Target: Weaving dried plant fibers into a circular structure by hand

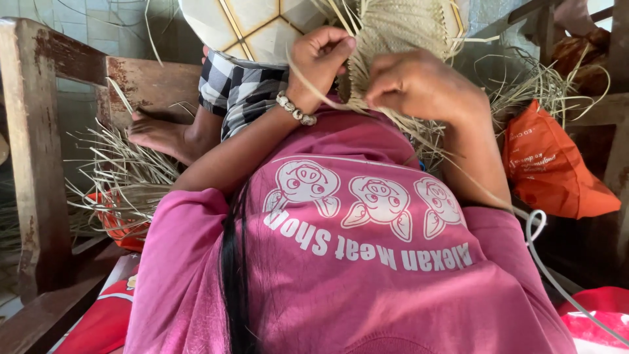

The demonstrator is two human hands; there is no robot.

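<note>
A pale woven straw piece (400, 29) with loose strand ends rests above my lap, in front of my pink printed shirt (367, 262). My left hand (319, 60), wearing a beaded bracelet (295, 110), is curled shut around thin straw strands at the weave's lower left edge. My right hand (419, 85) pinches the weave's lower edge, fingers closed on strands that trail down over my right forearm. Both hands sit close together, almost touching.
A worn wooden bench frame (39, 151) stands at left with loose straw (124, 177) piled by my bare foot (160, 134). An orange plastic bag (550, 164) lies at right, a white cord (544, 255) beside it. Red cloth (98, 321) sits at lower left.
</note>
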